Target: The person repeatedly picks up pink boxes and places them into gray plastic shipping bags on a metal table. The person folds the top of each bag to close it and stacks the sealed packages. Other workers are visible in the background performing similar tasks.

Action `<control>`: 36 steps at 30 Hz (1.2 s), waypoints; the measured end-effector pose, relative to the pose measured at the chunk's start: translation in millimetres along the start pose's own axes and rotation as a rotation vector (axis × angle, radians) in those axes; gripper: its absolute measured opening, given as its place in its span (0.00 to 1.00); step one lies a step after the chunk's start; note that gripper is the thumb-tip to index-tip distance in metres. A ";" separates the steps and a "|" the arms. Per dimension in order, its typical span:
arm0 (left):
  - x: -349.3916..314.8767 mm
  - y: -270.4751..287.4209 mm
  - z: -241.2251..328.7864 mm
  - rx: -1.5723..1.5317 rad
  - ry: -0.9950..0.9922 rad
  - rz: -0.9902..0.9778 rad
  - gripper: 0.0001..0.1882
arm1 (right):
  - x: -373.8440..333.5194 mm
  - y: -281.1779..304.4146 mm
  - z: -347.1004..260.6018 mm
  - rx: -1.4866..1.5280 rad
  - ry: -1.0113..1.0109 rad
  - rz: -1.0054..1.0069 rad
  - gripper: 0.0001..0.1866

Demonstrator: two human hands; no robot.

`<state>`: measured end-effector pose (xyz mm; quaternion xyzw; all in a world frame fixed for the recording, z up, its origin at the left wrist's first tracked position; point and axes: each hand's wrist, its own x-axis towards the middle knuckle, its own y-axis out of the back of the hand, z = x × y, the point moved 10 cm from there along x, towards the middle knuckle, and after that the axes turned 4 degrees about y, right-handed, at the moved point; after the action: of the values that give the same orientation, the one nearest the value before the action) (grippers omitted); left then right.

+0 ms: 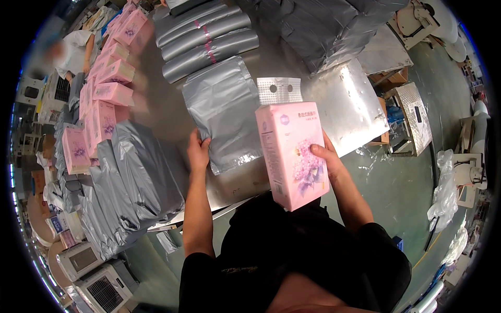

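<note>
In my right hand [330, 156] is a pink tissue pack [292, 151] printed with flowers, with a white hanging strip with two holes at its top. My thumb lies across its front and the other fingers are hidden behind it. A flat grey plastic mailing bag [224, 112] lies on the metal table [237, 188] just left of the pack. My left hand [199, 150] is at the bag's lower left edge, closed on it with the thumb uppermost.
Rolled grey bags [209, 44] lie beyond the flat bag. Pink packs [102, 120] line the table's left side, beside filled grey bags [130, 177]. Dark grey plastic [329, 31] is heaped at the far right. A person [75, 52] stands at the far left.
</note>
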<state>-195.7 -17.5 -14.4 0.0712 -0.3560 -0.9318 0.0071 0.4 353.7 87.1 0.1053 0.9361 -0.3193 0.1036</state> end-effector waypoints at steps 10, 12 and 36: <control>-74.7 -19.6 84.0 0.329 -0.437 -0.195 0.06 | 6.1 -60.6 105.5 -0.368 0.020 -0.286 0.52; -70.2 -23.7 77.5 0.309 -0.483 -0.215 0.06 | 5.8 -51.5 101.6 -0.959 0.156 -0.294 0.51; -111.2 27.3 99.9 -0.023 -0.538 -0.111 0.08 | 49.6 -82.0 41.4 -1.662 1.134 -0.241 0.12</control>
<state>-100.4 35.4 91.5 -0.1597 -0.3299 -0.9201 -0.1382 -63.3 271.1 89.3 0.0407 0.7773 0.5219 -0.3489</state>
